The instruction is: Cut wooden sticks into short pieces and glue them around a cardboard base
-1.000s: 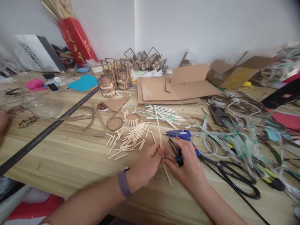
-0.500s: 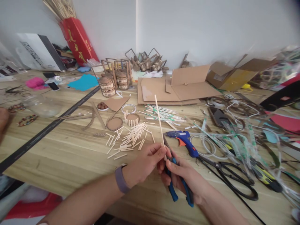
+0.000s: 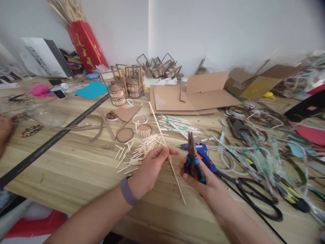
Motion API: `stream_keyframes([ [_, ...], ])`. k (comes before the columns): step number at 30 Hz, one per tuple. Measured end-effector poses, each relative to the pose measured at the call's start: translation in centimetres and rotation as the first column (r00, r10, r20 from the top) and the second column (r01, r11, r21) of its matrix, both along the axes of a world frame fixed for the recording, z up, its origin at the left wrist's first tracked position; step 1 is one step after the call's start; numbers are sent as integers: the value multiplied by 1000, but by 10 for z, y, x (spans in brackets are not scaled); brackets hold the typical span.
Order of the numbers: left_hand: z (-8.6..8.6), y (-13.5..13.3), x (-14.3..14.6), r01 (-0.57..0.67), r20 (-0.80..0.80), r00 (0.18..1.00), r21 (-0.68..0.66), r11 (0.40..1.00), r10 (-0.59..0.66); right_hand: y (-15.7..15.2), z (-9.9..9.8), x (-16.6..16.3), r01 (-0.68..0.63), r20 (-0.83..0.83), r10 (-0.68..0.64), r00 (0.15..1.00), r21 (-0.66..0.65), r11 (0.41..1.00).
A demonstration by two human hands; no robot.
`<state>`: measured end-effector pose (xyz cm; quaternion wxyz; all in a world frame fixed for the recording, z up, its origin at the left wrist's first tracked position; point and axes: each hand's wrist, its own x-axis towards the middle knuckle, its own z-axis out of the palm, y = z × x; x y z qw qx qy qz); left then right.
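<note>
Between thumb and fingers, my left hand pinches a long thin wooden stick, slanted from upper left to lower right over the table. My right hand is wrapped round blue-and-black pliers, jaws pointing up, apart from the stick. Beyond my left hand lies a pile of short cut sticks. A round cardboard base edged partly with upright sticks stands behind the pile, beside a plain round base. Just behind the pliers lies a blue glue gun, partly covered by my right hand.
Black scissors and tangled clear plastic wrappers lie at the right. Wrapped sticks and flat cardboard are farther back. Small lidded baskets stand at the back left. Another person's hand shows at the left edge.
My hands have moved apart. The pliers, earlier against the stick, are now upright to its right. The stick has tilted left and its long lower part now shows below my left hand.
</note>
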<state>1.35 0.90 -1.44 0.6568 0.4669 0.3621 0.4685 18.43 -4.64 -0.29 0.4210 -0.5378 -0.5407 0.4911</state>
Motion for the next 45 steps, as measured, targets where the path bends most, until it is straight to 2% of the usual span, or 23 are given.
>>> stream_keyframes([
  [4, 5, -6, 5, 80, 18, 997, -99, 992, -78, 1, -7, -6, 122, 247, -155, 957, 141, 982],
  [6, 7, -11, 8, 117, 45, 993, -131, 985, -112, 0, -8, -11, 129, 329, -193, 925, 206, 970],
  [12, 3, -20, 17, 200, 146, 974, -214, 956, -171, -3, -5, -19, 131, 336, -209, 918, 240, 962],
  [16, 1, -21, 17, 221, 145, 970, -196, 955, -195, -2, 0, -19, 147, 379, -221, 899, 216, 965],
  [18, 3, -19, 14, 215, 118, 973, -161, 963, -197, -1, 7, -16, 108, 359, -162, 919, 168, 980],
  [22, 10, -12, 5, 183, -30, 982, -66, 981, -185, -3, 27, 3, -58, 260, 59, 964, -14, 998],
  [26, 16, -7, -1, 184, -175, 966, -68, 981, -193, -14, 44, 33, -64, 188, 115, 975, -260, 964],
  [30, 17, -9, -1, 222, -224, 946, -85, 971, -236, -27, 50, 55, 3, 175, 83, 981, -443, 896],
  [37, 18, -12, 0, 356, -279, 889, -78, 931, -364, -27, 50, 53, -112, 81, 169, 982, -465, 878],
  [41, 17, -13, 0, 426, -235, 867, -112, 898, -440, -17, 48, 46, -183, 66, 246, 967, -495, 849],
  [45, 19, -14, 0, 480, -180, 851, -115, 870, -493, -9, 46, 40, -204, 55, 267, 962, -503, 840],
])
